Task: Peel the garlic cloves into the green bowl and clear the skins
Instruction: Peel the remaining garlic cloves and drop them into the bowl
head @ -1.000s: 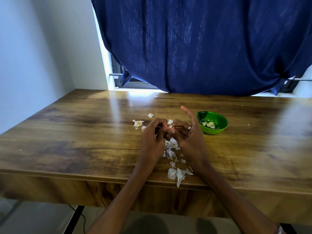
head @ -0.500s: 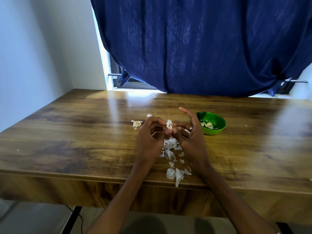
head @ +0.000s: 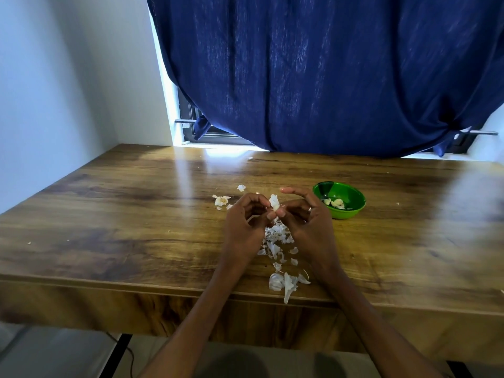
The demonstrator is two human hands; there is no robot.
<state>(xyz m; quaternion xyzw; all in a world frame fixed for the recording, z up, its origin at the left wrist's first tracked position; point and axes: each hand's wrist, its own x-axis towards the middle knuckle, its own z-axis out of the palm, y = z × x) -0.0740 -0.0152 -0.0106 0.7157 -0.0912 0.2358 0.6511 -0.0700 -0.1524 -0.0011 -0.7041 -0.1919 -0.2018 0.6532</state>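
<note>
Both hands meet above the table [head: 114,214], working one clove [head: 275,203] between them. The left hand [head: 245,225] pinches the clove's lower end with thumb and curled fingers; the right hand [head: 305,216] pinches beside it, its forefinger lifted straight and clear of the work. Compared with half a second and a second ago, a white flap of skin now stands up above the fingertips, where earlier only a small pale tip shows between closed fingers. The skin thus appears to be lifting free, so this clove is probably near bare, though how much husk still clings cannot be told. The bowl [head: 351,211] sits just right of the right hand and holds a few peeled cloves. Loose skins [head: 278,241] lie scattered under the hands and trail to the table's near edge; a few more lie left of the hands. Clearing them is not yet begun.
</note>
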